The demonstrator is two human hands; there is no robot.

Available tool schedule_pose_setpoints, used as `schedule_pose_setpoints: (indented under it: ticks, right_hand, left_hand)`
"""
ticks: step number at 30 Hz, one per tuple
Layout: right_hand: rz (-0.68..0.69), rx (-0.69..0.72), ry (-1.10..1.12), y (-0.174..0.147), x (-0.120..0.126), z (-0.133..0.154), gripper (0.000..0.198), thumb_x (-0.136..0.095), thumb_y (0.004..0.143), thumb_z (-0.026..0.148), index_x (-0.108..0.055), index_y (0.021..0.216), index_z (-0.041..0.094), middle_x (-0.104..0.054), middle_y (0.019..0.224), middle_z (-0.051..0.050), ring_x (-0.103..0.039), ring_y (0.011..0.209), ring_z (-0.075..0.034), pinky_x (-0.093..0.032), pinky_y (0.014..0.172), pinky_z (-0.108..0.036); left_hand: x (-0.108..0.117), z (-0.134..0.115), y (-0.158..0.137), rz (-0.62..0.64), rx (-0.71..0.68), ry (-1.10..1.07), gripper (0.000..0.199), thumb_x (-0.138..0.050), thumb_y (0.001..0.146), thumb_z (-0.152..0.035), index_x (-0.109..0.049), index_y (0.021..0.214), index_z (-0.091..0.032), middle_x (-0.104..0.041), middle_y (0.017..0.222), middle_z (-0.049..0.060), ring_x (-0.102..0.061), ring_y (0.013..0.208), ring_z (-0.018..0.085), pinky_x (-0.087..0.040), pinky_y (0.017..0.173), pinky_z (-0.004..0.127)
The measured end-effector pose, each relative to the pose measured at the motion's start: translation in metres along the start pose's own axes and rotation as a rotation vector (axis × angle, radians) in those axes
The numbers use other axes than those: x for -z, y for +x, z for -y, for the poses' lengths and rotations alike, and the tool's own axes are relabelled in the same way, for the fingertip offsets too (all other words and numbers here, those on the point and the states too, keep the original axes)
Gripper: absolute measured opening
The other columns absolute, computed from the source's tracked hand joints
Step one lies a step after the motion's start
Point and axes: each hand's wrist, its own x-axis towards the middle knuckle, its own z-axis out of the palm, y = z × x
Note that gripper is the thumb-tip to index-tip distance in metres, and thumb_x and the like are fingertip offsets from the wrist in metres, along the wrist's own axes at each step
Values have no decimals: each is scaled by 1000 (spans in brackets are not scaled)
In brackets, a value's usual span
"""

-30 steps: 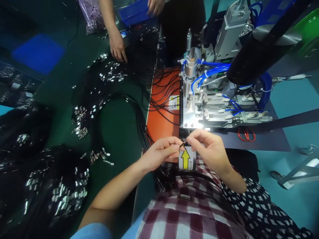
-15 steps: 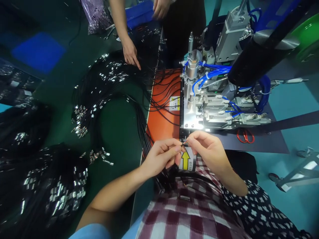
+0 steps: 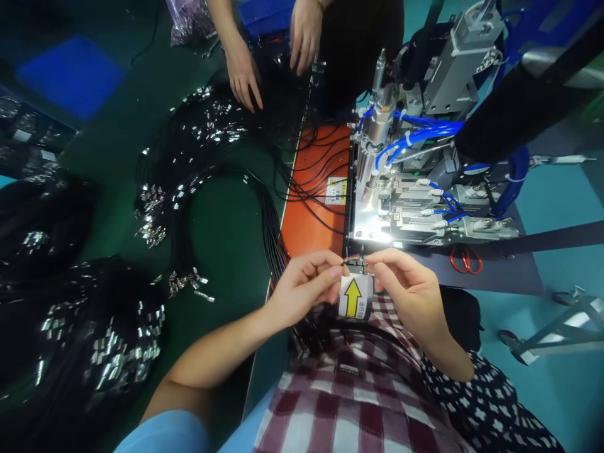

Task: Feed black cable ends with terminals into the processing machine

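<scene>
My left hand [image 3: 306, 286] pinches a thin black cable, and its fine coloured wires [image 3: 352, 258] stick out to the right of the fingertips. My right hand [image 3: 410, 286] is closed in a pinch close to the wire ends; whether a wire tip lies between its fingers is hidden. Both hands are at the front edge of the machine [image 3: 377, 229], above a white label with a yellow arrow [image 3: 352, 297]. Several black cables [image 3: 309, 192] run across the orange plate [image 3: 302, 234] into the machine's left side.
Bundles of black cables with shiny metal ends [image 3: 207, 126] lie on the green table [image 3: 226, 233]. A co-worker's hands [image 3: 243, 75] are over the far bundle. Red-handled scissors [image 3: 466, 259] lie right of the machine. Blue air hoses [image 3: 425, 133] loop over it.
My hands have moved slightly apart, and more of the coloured wires shows between them. The co-worker's second hand has come down towards the cables. The view has shifted a little.
</scene>
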Motion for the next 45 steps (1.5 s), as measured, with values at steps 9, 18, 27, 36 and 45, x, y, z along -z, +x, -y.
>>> schedule_pose_setpoints:
  ticks: [9, 18, 27, 36, 45]
  right_hand:
    - [771, 581, -858, -54, 9, -50, 47, -44, 92, 7, -56, 134, 25, -69, 87, -5, -62, 61, -15, -46, 59, -28]
    - [543, 784, -760, -42, -1, -53, 38, -35, 90, 4, -66, 106, 19, -71, 92, -7, -69, 64, -15, -55, 56, -26]
    - [-16, 354, -274, -12, -11, -5, 8, -67, 84, 31, -68, 92, 28, -67, 92, -3, -67, 78, -21, -59, 75, -34]
    - [48, -106, 42, 8, -29, -8, 21, -78, 74, 39, -68, 77, 21, -69, 62, -2, -66, 54, -19, -57, 53, -27]
    - [103, -262, 514, 15, -55, -2, 46, -82, 71, 40, -40, 75, 23, -57, 60, 8, -65, 49, -12, -54, 51, -23]
  left_hand:
    - [5, -8, -5, -72, -205, -48, 18, -68, 86, -32, -61, 83, -15, -54, 71, -1, -38, 55, 5, -32, 53, 20]
    - [0, -14, -3, 78, -159, 79, 41, -70, 80, -52, -56, 75, -14, -47, 64, -3, -35, 55, 6, -32, 54, 22]
    - [3, -14, 0, 12, -404, 229, 36, -66, 84, -49, -69, 84, -13, -58, 79, 7, -52, 74, 16, -45, 72, 29]
    - [8, -12, 1, -45, -369, 153, 34, -76, 76, -40, -70, 94, -12, -58, 84, 3, -34, 50, 3, -32, 47, 22]
    - [7, -15, 7, 11, -46, -161, 31, -81, 71, -37, -67, 83, -12, -60, 74, 0, -58, 55, 9, -49, 60, 25]
